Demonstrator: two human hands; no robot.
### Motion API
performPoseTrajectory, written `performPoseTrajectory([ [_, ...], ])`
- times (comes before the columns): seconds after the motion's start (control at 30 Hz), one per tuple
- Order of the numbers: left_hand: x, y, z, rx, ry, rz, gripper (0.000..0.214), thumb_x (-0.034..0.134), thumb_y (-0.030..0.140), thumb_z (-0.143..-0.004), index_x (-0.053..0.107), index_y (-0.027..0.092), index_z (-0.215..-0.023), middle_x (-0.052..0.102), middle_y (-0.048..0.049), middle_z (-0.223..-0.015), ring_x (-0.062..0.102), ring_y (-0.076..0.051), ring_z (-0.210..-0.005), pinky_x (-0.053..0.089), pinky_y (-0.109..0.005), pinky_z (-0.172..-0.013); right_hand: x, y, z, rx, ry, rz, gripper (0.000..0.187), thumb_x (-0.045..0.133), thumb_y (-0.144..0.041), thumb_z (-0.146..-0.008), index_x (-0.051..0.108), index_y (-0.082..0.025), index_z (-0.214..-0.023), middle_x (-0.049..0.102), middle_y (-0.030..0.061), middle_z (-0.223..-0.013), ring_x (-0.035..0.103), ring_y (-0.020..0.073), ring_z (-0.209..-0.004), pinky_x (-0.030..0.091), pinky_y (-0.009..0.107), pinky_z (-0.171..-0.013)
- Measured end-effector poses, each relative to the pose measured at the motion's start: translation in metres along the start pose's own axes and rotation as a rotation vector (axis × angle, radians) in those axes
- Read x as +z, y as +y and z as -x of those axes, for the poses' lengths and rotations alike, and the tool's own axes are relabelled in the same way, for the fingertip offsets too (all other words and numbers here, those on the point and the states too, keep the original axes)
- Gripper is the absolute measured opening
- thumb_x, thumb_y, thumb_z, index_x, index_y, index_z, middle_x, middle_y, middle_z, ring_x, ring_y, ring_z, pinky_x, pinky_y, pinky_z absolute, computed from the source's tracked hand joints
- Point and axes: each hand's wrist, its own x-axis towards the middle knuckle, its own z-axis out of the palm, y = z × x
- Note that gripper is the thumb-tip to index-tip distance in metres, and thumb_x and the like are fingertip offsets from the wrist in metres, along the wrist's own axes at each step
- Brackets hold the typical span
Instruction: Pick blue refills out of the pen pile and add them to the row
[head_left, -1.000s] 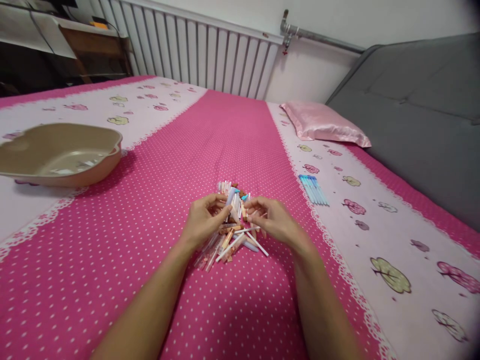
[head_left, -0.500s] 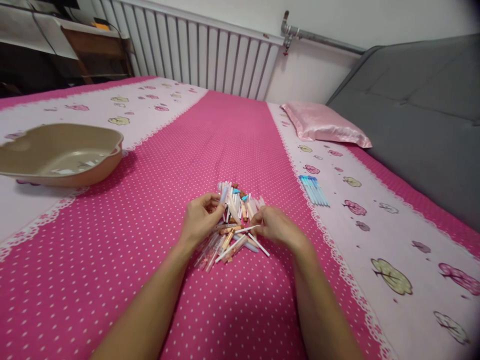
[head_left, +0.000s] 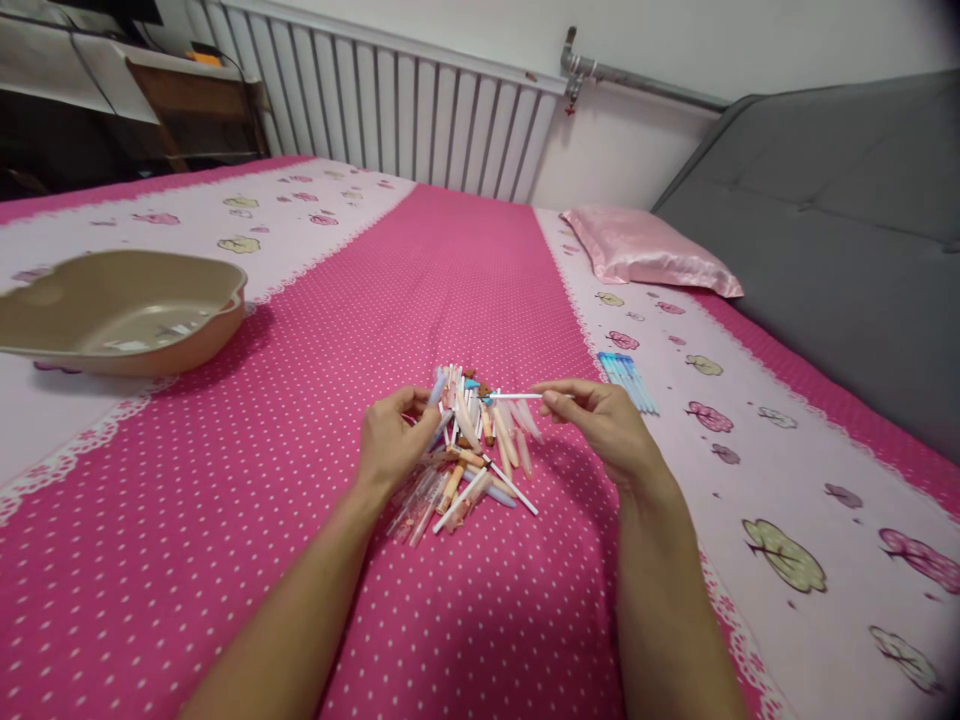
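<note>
Stick (head_left: pixel 516 396), thin and white, is pinched in the right hand (head_left: pixel 609 425) over the pile of pen parts (head_left: pixel 466 422) on the bed (head_left: pixel 465 280); the left hand (head_left: pixel 392 437), apart from it, grips a pale-blue tube (head_left: pixel 437 387).

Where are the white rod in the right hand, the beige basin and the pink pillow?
White rod (head_left: pixel 516 396), head view: middle of its shaft.
Beige basin (head_left: pixel 127 280), head view: far inner wall.
Pink pillow (head_left: pixel 651 248), head view: middle of its top.
</note>
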Motion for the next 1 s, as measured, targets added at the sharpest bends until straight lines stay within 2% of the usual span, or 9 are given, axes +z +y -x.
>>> performPoseTrajectory([
  [0.1, -0.0009, 0.0042, 0.0027, 0.031, -0.017, -0.069, 0.019, 0.054, 0.027, -0.070, 0.068, 0.016, -0.078, 0.064, 0.0001, -0.065, 0.055, -0.014, -0.056, 0.041, -0.023, -0.055, 0.0025, -0.0022, -0.0001, 0.000, 0.101, -0.163, 0.021, 0.073, -0.035, -0.071, 0.072, -0.019, -0.084, 0.068, 0.0018, -0.069, 0.059, 0.0127, -0.065, 0.047, 0.026, -0.063],
  [0.23, -0.0011, 0.0086, 0.0056, 0.103, -0.054, -0.171, 0.020, 0.054, 0.025, -0.069, 0.068, 0.016, -0.079, 0.063, 0.0002, -0.063, 0.054, -0.014, -0.056, 0.039, -0.024, -0.056, 0.0035, -0.0062, 0.0007, 0.022, 0.141, -0.264, 0.022, 0.076, -0.036, -0.069, 0.068, -0.018, -0.079, 0.068, 0.0021, -0.069, 0.059, 0.0122, -0.062, 0.048, 0.026, -0.063],
  [0.5, -0.0025, 0.0086, 0.0056, 0.237, -0.069, -0.241, 0.022, 0.052, 0.021, -0.069, 0.069, 0.017, -0.082, 0.067, -0.0018, -0.073, 0.057, -0.016, -0.065, 0.041, -0.025, -0.063, 0.0049, -0.0066, 0.0005, 0.020, 0.114, -0.244, 0.025, 0.074, -0.037, -0.071, 0.069, -0.017, -0.084, 0.070, 0.0038, -0.073, 0.060, 0.0117, -0.060, 0.047, 0.025, -0.060],
  [0.87, -0.0013, 0.0086, 0.0058, 0.273, -0.092, -0.231, 0.021, 0.053, 0.020, -0.069, 0.069, 0.016, -0.082, 0.069, -0.0032, -0.075, 0.058, -0.016, -0.068, 0.042, -0.026, -0.065, 0.0078, -0.0053, 0.0004, 0.016, 0.082, -0.182, 0.024, 0.073, -0.037, -0.072, 0.070, -0.017, -0.086, 0.070, 0.0036, -0.072, 0.060, 0.0126, -0.062, 0.049, 0.027, -0.063],
  [1.0, -0.0012, 0.0082, 0.0057, 0.264, -0.084, -0.251, 0.022, 0.053, 0.020, -0.069, 0.070, 0.016, -0.083, 0.069, -0.0036, -0.075, 0.058, -0.017, -0.067, 0.042, -0.027, -0.064, 0.0076, -0.0062, 0.0003, 0.010, 0.122, -0.198, 0.023, 0.073, -0.038, -0.072, 0.069, -0.018, -0.083, 0.070, 0.0037, -0.072, 0.059, 0.0122, -0.061, 0.048, 0.026, -0.061],
])
